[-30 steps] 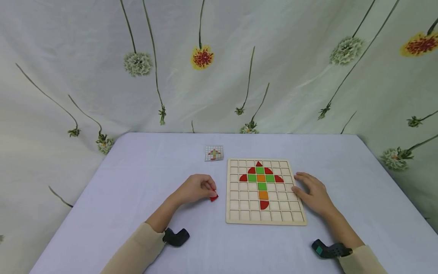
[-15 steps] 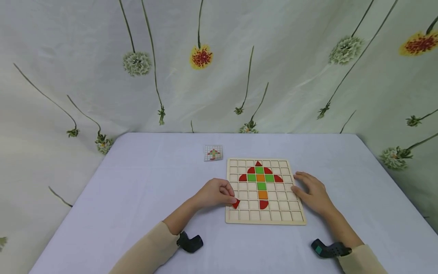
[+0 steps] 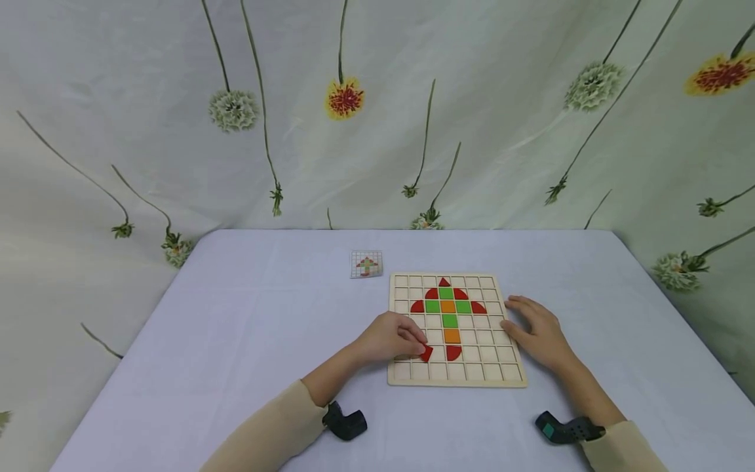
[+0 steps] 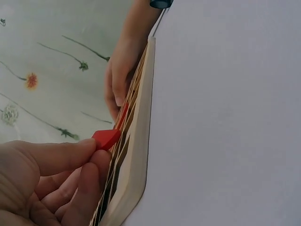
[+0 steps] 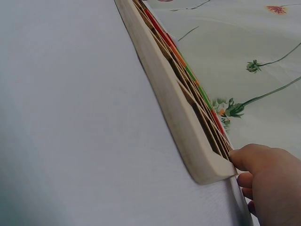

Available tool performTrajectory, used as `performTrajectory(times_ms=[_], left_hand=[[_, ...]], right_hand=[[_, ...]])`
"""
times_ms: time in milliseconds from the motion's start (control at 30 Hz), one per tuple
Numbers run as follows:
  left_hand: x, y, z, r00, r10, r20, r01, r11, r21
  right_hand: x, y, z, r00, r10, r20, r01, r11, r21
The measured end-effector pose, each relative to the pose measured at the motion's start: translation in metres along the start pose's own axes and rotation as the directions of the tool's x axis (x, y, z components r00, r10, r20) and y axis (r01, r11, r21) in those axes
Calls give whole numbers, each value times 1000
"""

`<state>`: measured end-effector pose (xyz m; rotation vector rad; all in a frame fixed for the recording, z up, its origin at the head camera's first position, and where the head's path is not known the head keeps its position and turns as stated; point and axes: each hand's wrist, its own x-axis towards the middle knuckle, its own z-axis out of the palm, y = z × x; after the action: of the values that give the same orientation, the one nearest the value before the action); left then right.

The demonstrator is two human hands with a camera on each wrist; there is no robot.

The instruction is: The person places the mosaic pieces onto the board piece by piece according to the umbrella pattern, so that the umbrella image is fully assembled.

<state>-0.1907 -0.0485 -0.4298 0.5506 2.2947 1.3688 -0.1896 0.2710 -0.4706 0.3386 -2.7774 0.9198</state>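
Note:
My left hand pinches a small flat red tile between thumb and fingertips, low over the lower left part of a wooden grid board. In the left wrist view the red tile sticks out past the fingertips, close above the grid. My right hand rests at the board's right edge, thumb at the rim and the other fingers relaxed beside it. Red, green and orange tiles sit in the board's cells; a green tile, an orange tile and a red quarter-round tile form its lower column.
A small printed card with a gridded coloured pattern lies behind the board's left corner. The table has a white cloth. Behind it hangs a flower-print curtain. Black wrist devices are worn on both wrists.
My left hand has carried the red tile rightward from beside the board to over its lower left cells. The right hand and the board have stayed in place.

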Motion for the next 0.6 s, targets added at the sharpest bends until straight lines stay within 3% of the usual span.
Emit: performTrajectory(times_ms=[333, 600], left_hand=[[4, 5, 13, 998, -15, -63, 11, 998, -64], [5, 9, 22, 993, 10, -117, -12, 1000, -13]], right_hand=[[-1, -2, -1, 1000, -13, -9, 13, 1000, 6], [-1, -5, -2, 1000, -19, -19, 19, 1000, 3]])
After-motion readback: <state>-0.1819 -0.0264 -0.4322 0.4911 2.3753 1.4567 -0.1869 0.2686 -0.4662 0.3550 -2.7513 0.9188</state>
